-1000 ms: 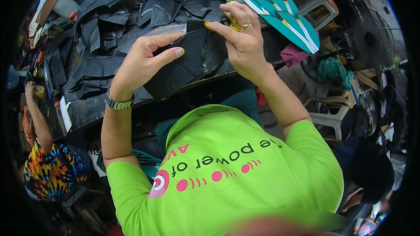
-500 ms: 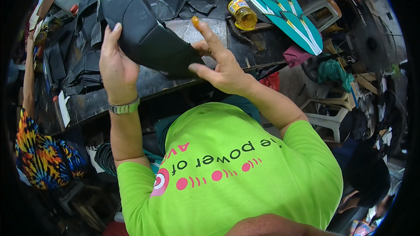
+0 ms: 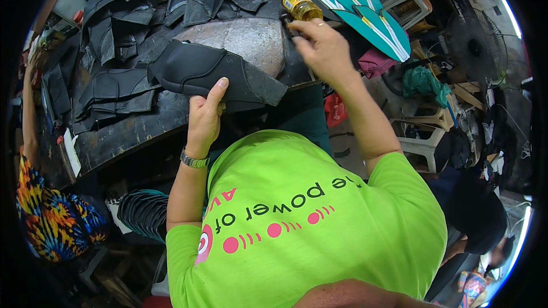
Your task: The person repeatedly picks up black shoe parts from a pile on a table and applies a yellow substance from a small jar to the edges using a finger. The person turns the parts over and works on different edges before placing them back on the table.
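My left hand point(image 3: 206, 117) grips a black, stitched shoe upper point(image 3: 197, 71), its thumb on top along the lower edge. The piece is held level over the table's near edge, its rough grey-black end pointing right. My right hand point(image 3: 328, 51) is beside a clear glass jar point(image 3: 301, 5) with a yellow label and amber contents. Its fingers are bent and apart, near the jar's mouth, and nothing shows in them. The fingertips closest to the jar are partly hidden. Similar black uppers point(image 3: 117, 88) lie in overlapping piles to the left and behind.
A worn grey slab point(image 3: 240, 37) lies on the dark table point(image 3: 131, 134). Green sole-shaped pieces with white stripes point(image 3: 371, 23) overlap at the right. A maroon cloth point(image 3: 377, 63) hangs off the table edge. Another person's arm point(image 3: 29, 102) is at far left; stools point(image 3: 425, 145) stand right.
The upper has swung down and turned to lie more level, with my left hand now under its near edge. My right hand has left it and moved right to the jar.
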Available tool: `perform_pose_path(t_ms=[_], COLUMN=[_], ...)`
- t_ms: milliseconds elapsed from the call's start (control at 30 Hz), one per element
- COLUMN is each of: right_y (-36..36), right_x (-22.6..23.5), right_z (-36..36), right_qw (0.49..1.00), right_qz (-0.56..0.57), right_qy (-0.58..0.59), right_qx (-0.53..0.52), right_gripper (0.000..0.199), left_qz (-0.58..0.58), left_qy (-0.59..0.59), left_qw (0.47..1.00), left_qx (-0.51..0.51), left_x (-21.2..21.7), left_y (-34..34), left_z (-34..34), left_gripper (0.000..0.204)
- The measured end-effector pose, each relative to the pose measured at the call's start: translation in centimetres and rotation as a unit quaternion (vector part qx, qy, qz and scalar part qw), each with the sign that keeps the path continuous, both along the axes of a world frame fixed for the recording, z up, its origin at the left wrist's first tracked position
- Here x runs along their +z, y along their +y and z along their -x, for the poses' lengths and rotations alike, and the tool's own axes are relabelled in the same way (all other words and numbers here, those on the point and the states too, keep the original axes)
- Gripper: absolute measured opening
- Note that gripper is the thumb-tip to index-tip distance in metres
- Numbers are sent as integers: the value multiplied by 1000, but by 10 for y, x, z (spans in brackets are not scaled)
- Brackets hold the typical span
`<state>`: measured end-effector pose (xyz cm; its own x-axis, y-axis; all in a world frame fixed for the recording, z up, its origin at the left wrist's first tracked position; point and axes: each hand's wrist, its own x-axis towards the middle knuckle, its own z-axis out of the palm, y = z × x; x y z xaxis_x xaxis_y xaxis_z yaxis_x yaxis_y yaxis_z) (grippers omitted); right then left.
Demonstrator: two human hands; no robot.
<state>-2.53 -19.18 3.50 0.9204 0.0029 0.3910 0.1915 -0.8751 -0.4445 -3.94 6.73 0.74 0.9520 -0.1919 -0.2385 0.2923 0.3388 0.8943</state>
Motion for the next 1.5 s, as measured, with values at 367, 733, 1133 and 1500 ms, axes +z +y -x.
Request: perform_pose_path(t_ms=[367, 733, 1133, 1500], right_y=[-26, 21, 61, 53], right_x=[-10, 14, -18, -18], right_z=[-20, 40, 37, 46], right_qw=[967, 918, 930, 944], right_qz=[186, -349, -309, -203], right_qy=[152, 94, 35, -22], right_qx=[-85, 163, 197, 258], right_gripper=[45, 35, 39, 49], left_qz=[122, 123, 134, 216], left_qy=[40, 35, 50, 49], left_qw=[987, 989, 986, 971], left_qx=[-92, -80, -91, -91], left_x=[-34, -39, -26, -2], left_y=[3, -7, -4, -5], left_z=[0, -3, 0, -3], left_gripper=[20, 27, 32, 32])
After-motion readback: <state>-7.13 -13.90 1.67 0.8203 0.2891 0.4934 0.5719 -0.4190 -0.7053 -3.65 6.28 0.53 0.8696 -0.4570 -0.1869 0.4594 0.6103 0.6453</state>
